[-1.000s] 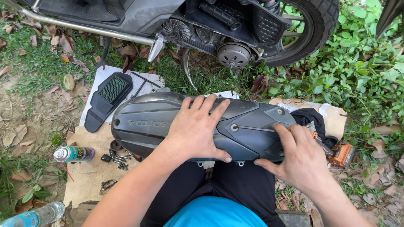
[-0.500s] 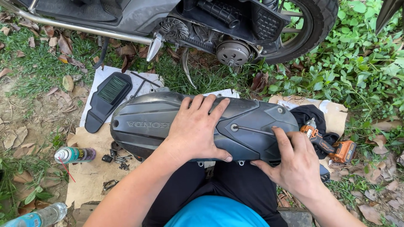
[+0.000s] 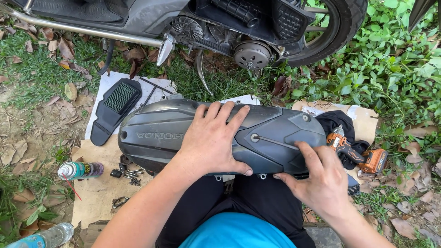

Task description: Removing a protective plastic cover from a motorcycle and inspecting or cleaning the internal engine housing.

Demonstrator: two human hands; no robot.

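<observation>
Left hand (image 3: pixel 213 140) hides engine cover (image 3: pixel 275 138) centre; lap underneath unseen

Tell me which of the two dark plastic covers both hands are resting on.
The big grey engine cover across the lap; the smaller ribbed black cover lies untouched on the cardboard beyond.

Single head view, close, looking steeply down past lap toward ground
</observation>
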